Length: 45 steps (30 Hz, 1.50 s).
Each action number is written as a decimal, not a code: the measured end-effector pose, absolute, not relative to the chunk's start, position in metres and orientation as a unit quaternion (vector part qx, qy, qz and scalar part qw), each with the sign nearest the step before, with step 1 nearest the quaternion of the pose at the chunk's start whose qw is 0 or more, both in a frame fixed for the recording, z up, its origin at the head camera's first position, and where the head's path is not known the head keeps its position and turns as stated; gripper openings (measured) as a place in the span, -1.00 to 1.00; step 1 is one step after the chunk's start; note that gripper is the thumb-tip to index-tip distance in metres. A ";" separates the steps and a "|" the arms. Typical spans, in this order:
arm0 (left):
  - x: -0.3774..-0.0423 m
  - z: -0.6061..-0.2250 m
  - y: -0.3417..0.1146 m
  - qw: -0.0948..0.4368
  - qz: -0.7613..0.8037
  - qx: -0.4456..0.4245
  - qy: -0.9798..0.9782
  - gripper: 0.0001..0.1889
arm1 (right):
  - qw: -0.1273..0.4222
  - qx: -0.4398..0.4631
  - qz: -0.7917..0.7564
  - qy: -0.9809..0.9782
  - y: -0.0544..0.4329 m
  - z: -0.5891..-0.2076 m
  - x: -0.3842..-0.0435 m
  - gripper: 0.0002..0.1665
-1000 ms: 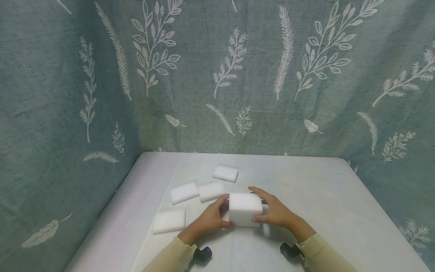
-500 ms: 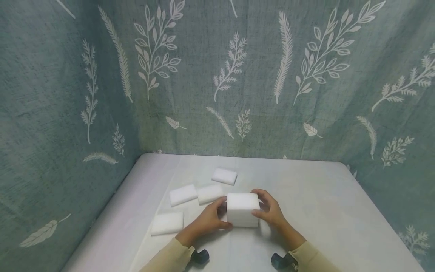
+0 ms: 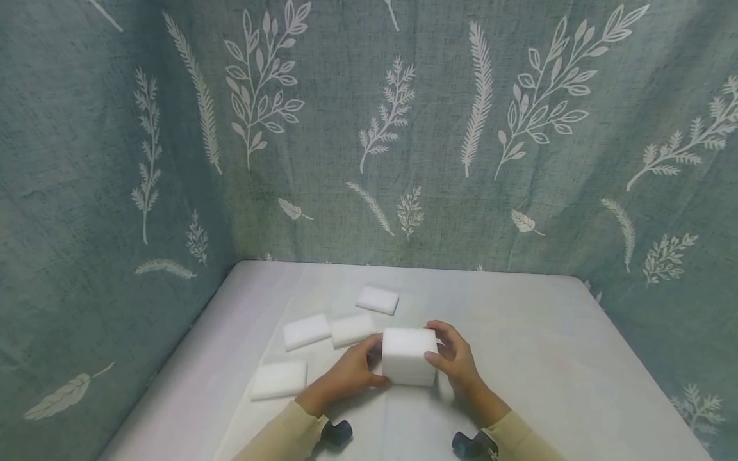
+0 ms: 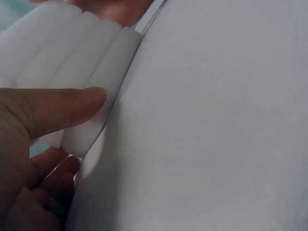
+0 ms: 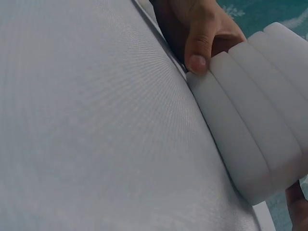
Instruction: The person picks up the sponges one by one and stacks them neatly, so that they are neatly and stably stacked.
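A stack of several white foam sponges [image 3: 408, 360] sits on the table between the two hands. My left hand [image 3: 353, 370] holds its left side, thumb at the lower front corner and fingers behind. At the right end, my right hand [image 3: 454, 358] grips the upper part, its thumb on the front edge and its fingers round the back. In the left wrist view the left thumb [image 4: 67, 108] lies across the lowest sponges [image 4: 103, 82]. The right wrist view shows the layers [image 5: 250, 110] closely lined up; most of the right hand [image 5: 298, 204] is out of frame there.
Loose white sponges lie flat left of and behind the stack: one at the near left [image 3: 279, 380], two side by side [image 3: 307, 331], and one farther back [image 3: 377, 299]. The white table [image 3: 519, 333] meets patterned green curtains [image 3: 369, 192] at the back and sides.
A sponge that stuck out on the right side a second ago now sits flush with the stack. My right hand has moved inward and its thumb is higher. The left hand keeps its hold.
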State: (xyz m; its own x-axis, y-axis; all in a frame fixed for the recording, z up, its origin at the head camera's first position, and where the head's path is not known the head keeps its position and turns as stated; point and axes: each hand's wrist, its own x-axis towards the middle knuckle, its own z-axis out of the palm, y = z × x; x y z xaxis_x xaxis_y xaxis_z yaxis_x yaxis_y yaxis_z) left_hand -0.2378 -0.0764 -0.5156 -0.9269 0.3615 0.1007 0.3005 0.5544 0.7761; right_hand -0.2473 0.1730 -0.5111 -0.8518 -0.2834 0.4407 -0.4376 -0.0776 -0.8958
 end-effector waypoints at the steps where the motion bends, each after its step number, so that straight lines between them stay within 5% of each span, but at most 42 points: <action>1: -0.238 -0.515 -0.076 0.037 0.433 0.189 0.880 -0.08 | 0.060 0.265 0.686 -0.675 0.173 -0.511 -0.247 -0.38; 19: -0.238 -0.501 -0.108 0.062 0.373 0.209 0.902 -0.11 | 0.051 0.243 0.708 -0.661 0.175 -0.515 -0.242 -0.33; 28: -0.223 -0.485 -0.150 0.042 0.360 0.236 0.902 -0.28 | 0.079 0.275 0.709 -0.644 0.175 -0.519 -0.244 -0.42; 45: -0.210 -0.472 -0.227 0.029 0.332 0.119 0.935 -0.27 | 0.043 0.233 0.710 -0.663 0.172 -0.517 -0.240 -0.26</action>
